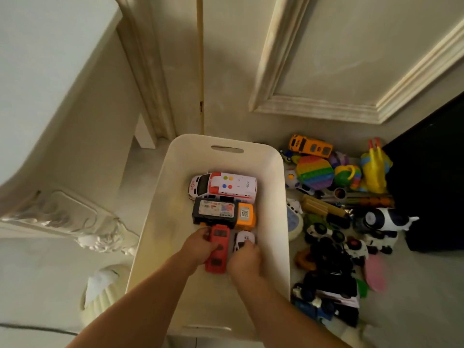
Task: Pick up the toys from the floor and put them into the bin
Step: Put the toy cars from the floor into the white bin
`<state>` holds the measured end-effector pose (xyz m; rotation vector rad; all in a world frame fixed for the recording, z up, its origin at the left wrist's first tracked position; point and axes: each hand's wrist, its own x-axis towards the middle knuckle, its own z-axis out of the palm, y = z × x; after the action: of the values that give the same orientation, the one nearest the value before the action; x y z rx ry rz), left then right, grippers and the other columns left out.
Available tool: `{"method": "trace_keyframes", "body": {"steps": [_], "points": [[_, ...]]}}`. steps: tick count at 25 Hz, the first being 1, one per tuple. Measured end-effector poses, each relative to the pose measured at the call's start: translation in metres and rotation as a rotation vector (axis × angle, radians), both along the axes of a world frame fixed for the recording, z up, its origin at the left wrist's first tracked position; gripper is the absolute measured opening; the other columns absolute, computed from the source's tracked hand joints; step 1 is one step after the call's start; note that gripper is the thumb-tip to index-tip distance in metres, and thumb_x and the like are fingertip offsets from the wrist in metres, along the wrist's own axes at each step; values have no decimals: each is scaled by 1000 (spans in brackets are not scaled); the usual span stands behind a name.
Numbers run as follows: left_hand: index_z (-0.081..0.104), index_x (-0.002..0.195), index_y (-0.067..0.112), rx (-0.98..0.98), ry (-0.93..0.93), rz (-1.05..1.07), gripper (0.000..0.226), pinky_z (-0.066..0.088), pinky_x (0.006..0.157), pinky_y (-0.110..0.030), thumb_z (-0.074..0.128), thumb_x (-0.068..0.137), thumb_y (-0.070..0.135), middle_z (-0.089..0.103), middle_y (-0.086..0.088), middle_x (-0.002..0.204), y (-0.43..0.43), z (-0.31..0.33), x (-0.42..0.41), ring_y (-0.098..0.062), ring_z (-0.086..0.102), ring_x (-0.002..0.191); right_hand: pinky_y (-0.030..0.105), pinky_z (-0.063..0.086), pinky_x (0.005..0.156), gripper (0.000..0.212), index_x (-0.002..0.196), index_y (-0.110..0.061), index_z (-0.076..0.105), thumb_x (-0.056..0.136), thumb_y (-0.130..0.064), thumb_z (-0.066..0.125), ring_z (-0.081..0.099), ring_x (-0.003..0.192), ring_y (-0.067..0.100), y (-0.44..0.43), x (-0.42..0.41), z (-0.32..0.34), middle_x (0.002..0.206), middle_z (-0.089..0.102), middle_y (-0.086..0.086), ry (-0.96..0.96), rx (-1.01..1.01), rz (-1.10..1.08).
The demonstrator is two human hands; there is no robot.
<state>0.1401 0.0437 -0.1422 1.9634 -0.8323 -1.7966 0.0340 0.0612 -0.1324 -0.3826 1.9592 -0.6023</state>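
A white plastic bin [272,172] stands on the floor in the middle of the head view. Inside it lie a white ambulance [226,187] and a black-and-orange toy truck [223,214] turned underside up. My left hand [198,249] reaches into the bin and grips a red toy bus [218,237] by its side. My right hand [244,259] is beside it, fingers curled on a small white toy car [244,238]. A heap of toys lies on the floor right of the bin, among them an orange bus [310,145], a rainbow pop toy [315,173] and a cow figure [386,219].
A cream door with raised moulding [326,71] rises behind the bin. Ornate white furniture [62,217] stands to the left. A dark object [431,172] edges the toy heap on the right. A ribbed pale lampshade-like thing [100,295] sits at the lower left.
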Motion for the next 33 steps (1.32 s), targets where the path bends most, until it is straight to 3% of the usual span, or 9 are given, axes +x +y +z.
{"method": "trace_keyframes", "body": {"steps": [5,8,11,15,20,23,27,31,33], "points": [[56,114,24,46,-54,-163,25,46,64,-26,50,95,10,63,4,95,2,26,-3,-12,60,82,35,37,109,52,148,-10,27,97,-9,39,40,133,27,-7,-9,6,148,37,13,65,44,455],[61,120,8,-11,-297,-424,29,49,75,-29,48,96,19,65,-9,110,-12,61,-15,-19,61,90,31,44,97,43,139,-15,42,97,-8,37,52,119,26,-7,-17,44,138,49,12,97,-82,571],[62,114,1,-119,-308,-571,28,53,62,-27,47,97,17,69,-12,98,-31,119,-43,-17,63,68,28,52,80,36,123,-26,58,97,-14,37,61,101,14,-12,-39,103,120,64,-3,14,-367,470],[65,99,25,-559,-390,-549,18,53,62,-27,47,94,24,68,0,91,-21,170,-104,-13,64,75,29,51,80,26,97,-35,62,94,-16,44,62,95,12,-7,-127,144,105,68,-5,139,-610,169],[56,123,17,-356,34,-614,30,57,80,-34,53,93,15,64,0,105,18,137,-187,-23,67,92,18,43,53,28,109,-15,62,88,-4,47,57,79,18,31,-253,91,103,63,9,251,-239,24],[45,139,11,-226,-23,-657,49,51,97,-42,53,90,10,56,-12,131,35,95,-215,-30,59,116,30,51,78,47,129,-4,49,83,7,50,58,108,33,59,-281,40,121,59,15,246,-57,166],[49,130,-2,-113,-90,-670,39,49,92,-38,47,92,7,56,-22,130,39,56,-230,-37,56,117,44,50,97,99,152,-27,9,77,-1,68,53,122,30,82,-278,10,134,46,0,222,-70,371],[49,131,-2,-98,-167,-793,38,36,103,-30,43,95,8,54,-19,134,34,49,-234,-33,45,129,41,53,92,76,142,-24,35,78,-18,75,61,113,23,88,-280,4,127,60,2,465,-144,536],[45,139,5,-207,-186,-847,47,44,95,-28,51,92,8,53,-16,136,31,45,-233,-30,52,124,36,54,88,59,129,-17,48,77,-17,77,62,109,21,83,-284,16,120,61,2,390,-179,487]]}}
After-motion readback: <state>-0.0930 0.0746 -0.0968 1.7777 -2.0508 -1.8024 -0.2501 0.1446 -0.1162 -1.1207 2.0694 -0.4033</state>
